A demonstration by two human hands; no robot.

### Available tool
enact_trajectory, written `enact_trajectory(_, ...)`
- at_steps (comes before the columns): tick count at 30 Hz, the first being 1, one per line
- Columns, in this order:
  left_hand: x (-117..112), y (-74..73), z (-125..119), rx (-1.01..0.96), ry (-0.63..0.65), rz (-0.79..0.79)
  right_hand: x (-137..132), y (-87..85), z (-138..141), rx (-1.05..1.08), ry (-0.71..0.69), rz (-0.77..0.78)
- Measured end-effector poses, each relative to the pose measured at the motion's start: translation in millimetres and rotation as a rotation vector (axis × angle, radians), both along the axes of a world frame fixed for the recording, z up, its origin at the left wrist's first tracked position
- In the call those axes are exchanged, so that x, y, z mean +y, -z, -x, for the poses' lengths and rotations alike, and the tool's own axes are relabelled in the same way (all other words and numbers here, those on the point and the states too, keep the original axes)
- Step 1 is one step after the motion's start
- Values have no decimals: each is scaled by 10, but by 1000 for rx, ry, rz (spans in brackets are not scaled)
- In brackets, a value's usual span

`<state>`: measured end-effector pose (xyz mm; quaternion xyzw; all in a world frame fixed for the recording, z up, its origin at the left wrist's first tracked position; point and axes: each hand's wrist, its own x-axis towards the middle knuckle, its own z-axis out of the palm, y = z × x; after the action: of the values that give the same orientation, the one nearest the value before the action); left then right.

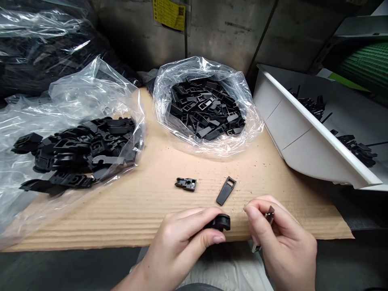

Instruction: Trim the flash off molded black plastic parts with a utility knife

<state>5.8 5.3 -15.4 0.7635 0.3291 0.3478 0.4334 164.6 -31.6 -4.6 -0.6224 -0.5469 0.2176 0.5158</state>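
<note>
My left hand [184,238] pinches a black plastic part [222,222] with a rounded, grooved end between thumb and fingers. The rest of that part is hidden by the fingers. To the right, my right hand [281,238] is closed around a slim dark piece with shiny metal edges [269,215]; its lower end shows below the thumb, and its kind cannot be made out. Just beyond the hands, a tapered black clip with a square window [226,190] and a small black plastic block with holes [186,184] lie apart on the cardboard [145,214].
A clear plastic bag [209,149] of tapered black clips stands open at the back. Another clear bag [100,81] spills black parts [85,149] at left. A white bin [291,125] with black pieces leans in from the right. A yellow label [169,14] hangs behind.
</note>
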Motion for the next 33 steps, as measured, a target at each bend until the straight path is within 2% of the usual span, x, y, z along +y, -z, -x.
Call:
enact_trajectory(6, 8, -15, -9, 23, -25, -32, -74, -13, -61, -52, -144, 8)
enact_trajectory(13, -18, -33, -59, -1, -110, -126, -98, 13, -56, -326, -271, -174)
enact_trajectory(21, -19, -23, -106, 25, -139, -200, -99, 101, 73, -555, -54, -324)
enact_trajectory(25, -19, 2, -80, 33, -147, -199, -95, 126, 94, -542, 12, -302)
enact_trajectory(33, -69, 35, -86, 59, -141, -161, -106, 135, -41, -276, -60, -72)
